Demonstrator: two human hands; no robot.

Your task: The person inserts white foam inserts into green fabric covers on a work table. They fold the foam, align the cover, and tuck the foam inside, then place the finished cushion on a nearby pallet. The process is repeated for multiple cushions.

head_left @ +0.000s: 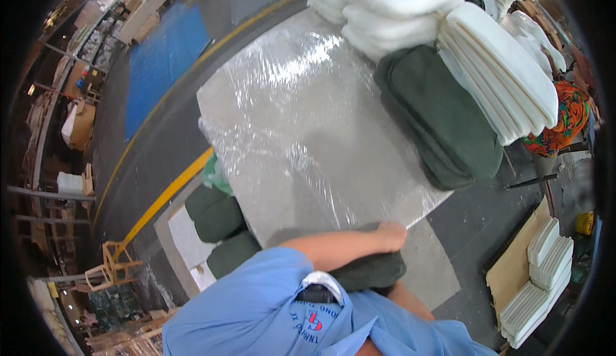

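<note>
A dark green cushion (366, 271) is close against my body, at the near edge of the plastic-covered table (282, 131). My left hand (391, 235) reaches across it and is closed at its far right corner, beside the table edge. My right hand (399, 286) comes up from below at the cushion's right end; its fingers are hidden by the cushion. A pile of similar dark green cushions (443, 118) lies along the table's right side.
White pads (398, 3) are piled at the far right, with another white stack (507, 67) beside the green pile. More green cushions (218, 215) sit low at the left. White pieces (539, 279) stand on cardboard at the right. A wooden frame (114, 267) stands at the left.
</note>
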